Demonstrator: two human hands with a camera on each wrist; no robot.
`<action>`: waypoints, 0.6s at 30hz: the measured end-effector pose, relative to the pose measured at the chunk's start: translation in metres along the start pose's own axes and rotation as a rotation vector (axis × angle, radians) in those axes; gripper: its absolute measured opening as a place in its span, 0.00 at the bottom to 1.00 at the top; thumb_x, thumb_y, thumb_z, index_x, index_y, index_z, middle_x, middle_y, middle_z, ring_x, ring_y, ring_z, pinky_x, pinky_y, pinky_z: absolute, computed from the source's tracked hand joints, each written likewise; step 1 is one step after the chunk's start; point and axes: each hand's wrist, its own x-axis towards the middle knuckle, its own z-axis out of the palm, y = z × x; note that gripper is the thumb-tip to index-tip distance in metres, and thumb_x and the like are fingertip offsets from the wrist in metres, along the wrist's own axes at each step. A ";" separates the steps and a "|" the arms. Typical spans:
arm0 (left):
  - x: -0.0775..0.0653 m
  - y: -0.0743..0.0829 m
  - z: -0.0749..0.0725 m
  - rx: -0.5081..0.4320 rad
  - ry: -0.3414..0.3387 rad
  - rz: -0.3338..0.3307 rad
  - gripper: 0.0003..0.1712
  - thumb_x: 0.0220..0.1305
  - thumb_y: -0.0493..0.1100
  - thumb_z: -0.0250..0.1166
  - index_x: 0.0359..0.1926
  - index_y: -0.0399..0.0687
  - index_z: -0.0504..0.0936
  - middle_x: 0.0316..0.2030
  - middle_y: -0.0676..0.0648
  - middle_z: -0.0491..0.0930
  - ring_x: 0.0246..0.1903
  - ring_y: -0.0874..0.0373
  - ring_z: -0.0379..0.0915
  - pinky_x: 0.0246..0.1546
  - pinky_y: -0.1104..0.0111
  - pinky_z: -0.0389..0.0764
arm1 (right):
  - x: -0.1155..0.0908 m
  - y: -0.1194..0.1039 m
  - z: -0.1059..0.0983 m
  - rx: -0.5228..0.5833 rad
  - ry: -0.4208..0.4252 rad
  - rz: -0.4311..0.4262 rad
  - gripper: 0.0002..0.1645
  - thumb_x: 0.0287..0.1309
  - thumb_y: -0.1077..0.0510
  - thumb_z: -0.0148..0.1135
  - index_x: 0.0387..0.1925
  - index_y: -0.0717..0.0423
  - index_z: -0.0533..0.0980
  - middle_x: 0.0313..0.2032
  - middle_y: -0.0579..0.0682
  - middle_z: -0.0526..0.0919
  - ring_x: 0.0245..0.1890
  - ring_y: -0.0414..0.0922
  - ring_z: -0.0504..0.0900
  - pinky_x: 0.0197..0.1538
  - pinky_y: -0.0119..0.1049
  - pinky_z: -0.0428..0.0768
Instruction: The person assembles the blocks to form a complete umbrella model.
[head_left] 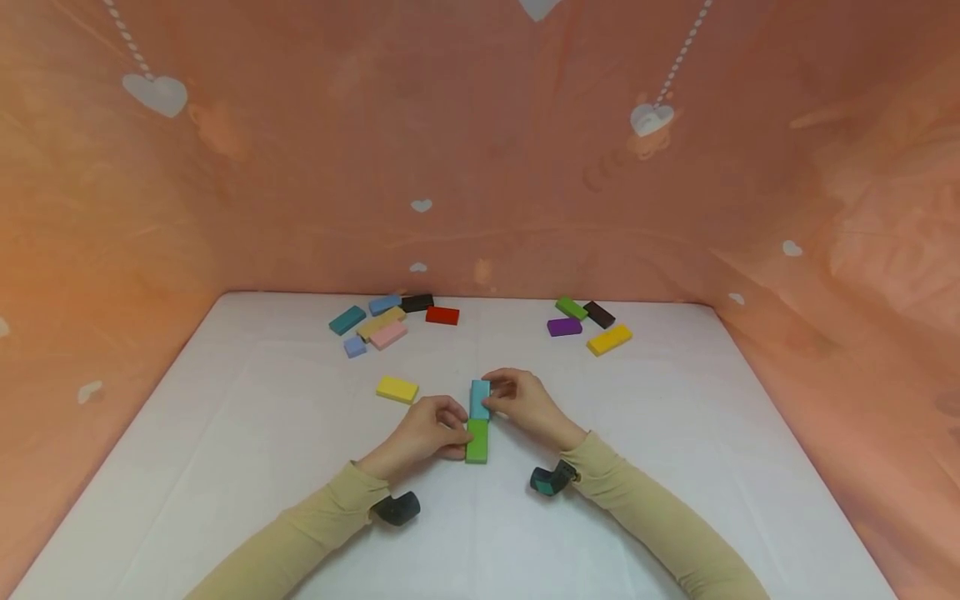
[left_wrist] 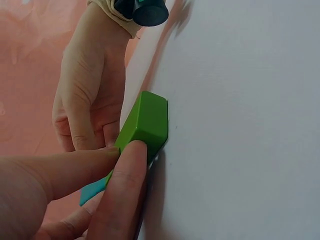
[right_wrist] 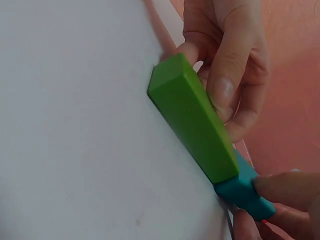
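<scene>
A green block (head_left: pixel 477 442) and a light blue block (head_left: pixel 480 400) lie end to end on the white table, their ends meeting. From the left side, my left hand (head_left: pixel 429 432) holds the green block, thumb at its upper edge and a finger low against it in the left wrist view. My right hand (head_left: pixel 528 406) grips the blue block from the right, with fingers at its side and far end. In the right wrist view the green block (right_wrist: pixel 192 117) shows its long side, while fingers partly cover the blue block (right_wrist: pixel 242 187).
A yellow block (head_left: pixel 397 389) lies left of the pair. Several coloured blocks, including a red block (head_left: pixel 442 316), are scattered at the back left. At the back right are several more, among them a purple block (head_left: pixel 564 327). Pink cloth (head_left: pixel 480 167) walls the table's back and sides.
</scene>
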 end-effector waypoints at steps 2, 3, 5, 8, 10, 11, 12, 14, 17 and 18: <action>0.001 -0.001 0.000 0.001 -0.002 0.002 0.17 0.56 0.36 0.70 0.45 0.36 0.75 0.32 0.43 0.77 0.27 0.55 0.80 0.33 0.66 0.83 | 0.001 0.001 0.000 -0.005 -0.002 0.004 0.22 0.57 0.60 0.67 0.54 0.58 0.75 0.39 0.49 0.81 0.37 0.45 0.78 0.36 0.35 0.79; 0.001 -0.001 0.000 0.002 -0.003 0.003 0.17 0.56 0.36 0.70 0.45 0.36 0.75 0.32 0.43 0.78 0.27 0.55 0.80 0.33 0.66 0.83 | 0.001 0.002 0.000 -0.004 -0.004 0.006 0.23 0.57 0.60 0.67 0.54 0.58 0.75 0.38 0.49 0.80 0.37 0.44 0.78 0.35 0.35 0.79; 0.001 -0.001 0.000 0.001 -0.003 0.003 0.17 0.56 0.36 0.70 0.45 0.36 0.75 0.32 0.43 0.78 0.27 0.55 0.80 0.33 0.66 0.83 | 0.001 0.004 0.000 -0.006 -0.007 0.009 0.23 0.57 0.60 0.67 0.54 0.59 0.75 0.37 0.49 0.80 0.36 0.44 0.78 0.35 0.34 0.78; 0.001 -0.001 -0.001 -0.006 -0.003 -0.002 0.18 0.56 0.37 0.71 0.45 0.36 0.75 0.32 0.43 0.78 0.27 0.55 0.80 0.33 0.66 0.83 | 0.002 0.006 -0.001 -0.002 -0.011 0.009 0.23 0.57 0.61 0.67 0.54 0.59 0.75 0.36 0.49 0.80 0.36 0.44 0.77 0.35 0.34 0.78; 0.001 -0.001 -0.001 -0.012 -0.004 -0.005 0.18 0.56 0.37 0.71 0.45 0.36 0.75 0.32 0.43 0.77 0.27 0.55 0.80 0.33 0.66 0.83 | 0.002 0.007 -0.002 0.001 -0.019 -0.009 0.23 0.57 0.61 0.67 0.54 0.60 0.75 0.35 0.49 0.80 0.35 0.43 0.77 0.35 0.33 0.78; 0.001 -0.001 -0.001 -0.015 -0.005 -0.007 0.18 0.56 0.37 0.71 0.45 0.36 0.75 0.32 0.43 0.77 0.27 0.55 0.80 0.33 0.66 0.83 | 0.000 0.004 -0.003 0.004 -0.023 -0.015 0.23 0.57 0.62 0.66 0.54 0.60 0.75 0.35 0.49 0.80 0.35 0.44 0.77 0.36 0.33 0.77; 0.001 -0.001 -0.001 -0.018 -0.007 -0.007 0.18 0.56 0.37 0.70 0.46 0.35 0.75 0.32 0.43 0.77 0.27 0.55 0.80 0.33 0.66 0.83 | -0.002 0.000 -0.003 0.009 -0.027 -0.020 0.23 0.57 0.63 0.66 0.54 0.61 0.74 0.36 0.51 0.80 0.36 0.44 0.77 0.36 0.33 0.77; 0.001 -0.001 -0.001 -0.022 -0.009 -0.006 0.18 0.56 0.36 0.70 0.46 0.35 0.75 0.32 0.42 0.77 0.27 0.55 0.81 0.33 0.65 0.83 | -0.006 -0.009 -0.005 0.023 -0.041 -0.037 0.22 0.57 0.65 0.65 0.55 0.64 0.74 0.36 0.54 0.79 0.36 0.45 0.77 0.36 0.32 0.77; 0.002 -0.001 -0.002 -0.025 -0.011 -0.006 0.19 0.56 0.36 0.70 0.46 0.35 0.75 0.32 0.42 0.77 0.27 0.54 0.81 0.33 0.65 0.83 | -0.011 -0.022 -0.008 0.038 -0.065 -0.039 0.23 0.58 0.67 0.63 0.55 0.68 0.72 0.39 0.59 0.79 0.37 0.49 0.77 0.37 0.31 0.76; 0.002 -0.001 -0.002 -0.027 -0.011 -0.007 0.19 0.56 0.36 0.70 0.46 0.35 0.75 0.32 0.42 0.77 0.27 0.54 0.81 0.33 0.65 0.83 | -0.011 -0.022 -0.008 0.040 -0.074 -0.040 0.23 0.58 0.67 0.63 0.55 0.69 0.72 0.39 0.61 0.79 0.37 0.49 0.77 0.37 0.30 0.76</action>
